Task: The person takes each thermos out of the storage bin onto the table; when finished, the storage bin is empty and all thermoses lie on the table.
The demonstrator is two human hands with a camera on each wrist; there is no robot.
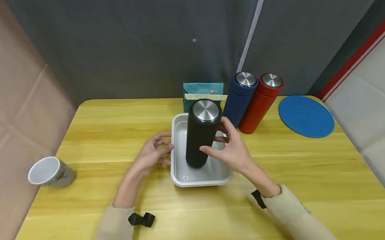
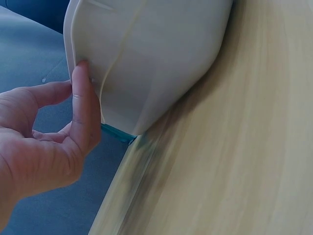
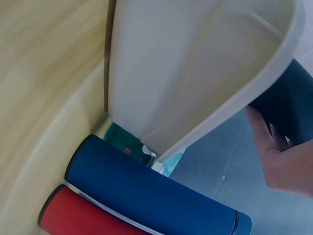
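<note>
Two hands over a yellow wooden table (image 1: 83,204) against grey curtain (image 1: 121,39): right fingers (image 1: 215,150) holding black flask (image 1: 200,138), left fingers (image 1: 162,147) relaxed.

No legible text on the teal box (image 1: 203,90) or mug (image 1: 51,172).

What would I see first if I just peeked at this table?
A tall black bottle with a shiny lid stands in a silver tray at the middle of the yellow table. The right hand grips the bottle and the left hand touches the tray's left rim. Behind, a blue bottle and a red bottle stand together.
</note>
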